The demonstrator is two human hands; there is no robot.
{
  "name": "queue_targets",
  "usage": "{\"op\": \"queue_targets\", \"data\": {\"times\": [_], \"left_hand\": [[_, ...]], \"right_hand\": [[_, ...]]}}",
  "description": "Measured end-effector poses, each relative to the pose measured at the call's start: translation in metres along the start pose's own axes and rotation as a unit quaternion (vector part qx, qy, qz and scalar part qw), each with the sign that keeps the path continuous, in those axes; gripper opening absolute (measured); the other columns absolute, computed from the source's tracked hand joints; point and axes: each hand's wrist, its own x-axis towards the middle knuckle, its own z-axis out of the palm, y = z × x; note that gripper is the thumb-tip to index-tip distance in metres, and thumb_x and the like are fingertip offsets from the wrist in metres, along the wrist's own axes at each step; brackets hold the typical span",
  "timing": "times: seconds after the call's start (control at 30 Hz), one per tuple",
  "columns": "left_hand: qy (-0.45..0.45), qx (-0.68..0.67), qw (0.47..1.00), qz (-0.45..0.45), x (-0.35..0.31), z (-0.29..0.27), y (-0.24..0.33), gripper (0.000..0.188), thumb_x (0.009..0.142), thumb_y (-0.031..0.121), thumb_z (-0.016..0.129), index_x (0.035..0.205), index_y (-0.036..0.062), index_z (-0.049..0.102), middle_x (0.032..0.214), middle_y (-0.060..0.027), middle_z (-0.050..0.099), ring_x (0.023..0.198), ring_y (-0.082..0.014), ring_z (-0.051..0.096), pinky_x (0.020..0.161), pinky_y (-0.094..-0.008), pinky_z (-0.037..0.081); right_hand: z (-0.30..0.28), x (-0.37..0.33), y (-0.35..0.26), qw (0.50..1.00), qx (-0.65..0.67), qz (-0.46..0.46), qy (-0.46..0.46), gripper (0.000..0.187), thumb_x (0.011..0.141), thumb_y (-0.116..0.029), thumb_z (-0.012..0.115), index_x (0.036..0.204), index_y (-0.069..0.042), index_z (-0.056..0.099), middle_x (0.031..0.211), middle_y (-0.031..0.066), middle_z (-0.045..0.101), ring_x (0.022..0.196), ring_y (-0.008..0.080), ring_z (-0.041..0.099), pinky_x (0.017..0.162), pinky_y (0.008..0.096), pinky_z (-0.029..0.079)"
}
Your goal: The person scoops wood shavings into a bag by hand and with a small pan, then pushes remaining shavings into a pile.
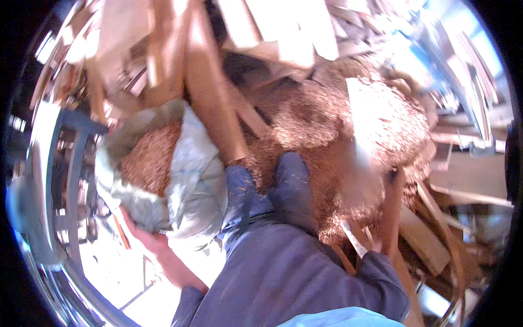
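Note:
At the left stands a pale woven sack (199, 169), its mouth open, partly filled with brown wood shavings (152, 158). My left hand (133, 226) is at the sack's near left edge and appears closed on its rim; the fingertips are hidden. On the other side, my right forearm (390, 218) reaches into a large heap of shavings (389, 122), part of it in bright sunlight. Motion blur and shavings hide my right hand's fingers, so what they hold, if anything, does not show. A blurred pale patch lies just left of that arm.
My legs (294, 185) stand between the sack and the heap. Planks and offcuts (210, 92) lean and lie beyond. More boards (425, 240) lie at the right. Blue metal frames (73, 163) rise at the left, and blue metalwork (474, 92) at the far right.

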Motion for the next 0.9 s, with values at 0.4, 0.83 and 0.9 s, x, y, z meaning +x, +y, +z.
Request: {"op": "queue_targets", "data": {"times": [0.4,0.83,0.9], "left_hand": [[0.045,-0.069,0.988,0.129,-0.037,-0.039,0.025,0.038,0.096,0.032,0.061,0.125,0.0074,0.058,0.111,-0.0047,0.064,0.098,-0.0181,0.062,0.082,-0.0359,0.053],[0.059,-0.036,0.99,0.126,-0.051,-0.003,0.058,0.036,0.099,0.031,0.056,0.125,0.0071,0.058,0.108,-0.0042,0.062,0.093,-0.0147,0.06,0.078,-0.0317,0.051],[0.092,-0.033,0.987,0.131,-0.047,0.001,0.07,0.038,0.099,0.032,0.056,0.128,0.0071,0.057,0.112,-0.0042,0.062,0.097,-0.0147,0.059,0.082,-0.0319,0.05]], "right_hand": [[0.218,-0.153,-0.025,0.931,-0.018,-0.052,-0.361,0.046,0.097,-0.027,0.053,0.133,0.001,0.05,0.129,0.0157,0.058,0.115,0.0278,0.059,0.091,0.0474,0.054],[0.484,-0.27,-0.02,0.803,-0.276,-0.036,-0.527,0.049,0.092,-0.021,0.056,0.135,-0.001,0.051,0.134,0.0128,0.054,0.124,0.0245,0.049,0.1,0.0443,0.043],[0.517,-0.32,-0.015,0.741,-0.317,-0.045,-0.59,0.045,0.085,-0.01,0.054,0.128,0.004,0.054,0.117,0.0129,0.063,0.105,0.0233,0.06,0.092,0.0379,0.048]]}}
